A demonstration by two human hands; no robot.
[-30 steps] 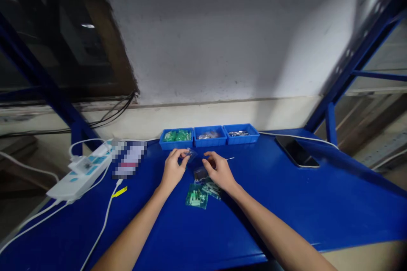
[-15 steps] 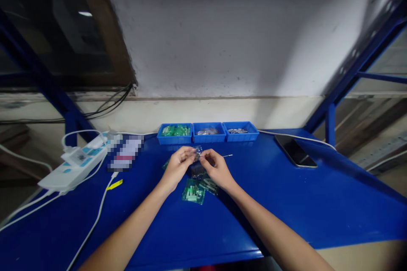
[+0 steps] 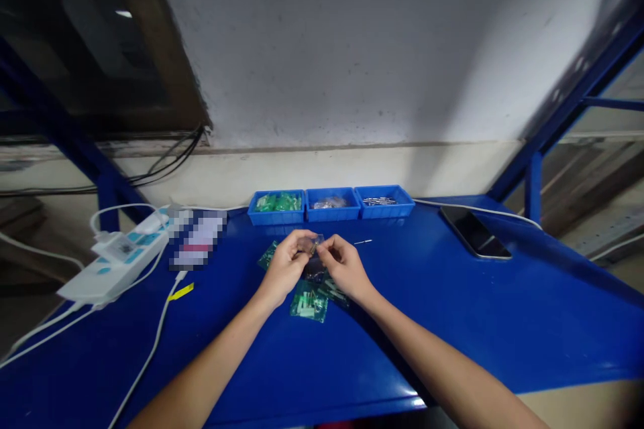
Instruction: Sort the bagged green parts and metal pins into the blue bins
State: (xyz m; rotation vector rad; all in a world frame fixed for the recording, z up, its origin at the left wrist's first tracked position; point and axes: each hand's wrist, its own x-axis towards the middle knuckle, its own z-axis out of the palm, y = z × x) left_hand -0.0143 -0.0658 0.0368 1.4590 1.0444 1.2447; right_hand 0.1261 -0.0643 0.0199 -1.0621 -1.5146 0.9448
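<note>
Both hands meet over the middle of the blue table around a small clear plastic bag point(image 3: 318, 239). My left hand point(image 3: 282, 268) pinches its left side between thumb and fingers. On the other side, my right hand point(image 3: 346, 268) has thumb and finger closed at the bag's right edge. Something small inside the bag is too tiny to make out. Beneath the hands lie a green-tinted packet point(image 3: 308, 303) with pale strips and a second packet point(image 3: 334, 293), partly covered. Another green packet point(image 3: 267, 255) rests left of my left hand. A thin metal rod point(image 3: 363, 242) lies beyond my right hand.
Three blue bins line the table's back: a left bin point(image 3: 276, 218) of green packets, a middle bin point(image 3: 333, 214) of clear bags, a right bin point(image 3: 387, 211) of metal rods. A phone point(image 3: 475, 232) lies right; a white power strip point(image 3: 113, 261) and cables lie left.
The view has shifted slightly. The bag sits a little differently between my fingers, both hands still pinching it. More of the green packet left of my left hand shows.
</note>
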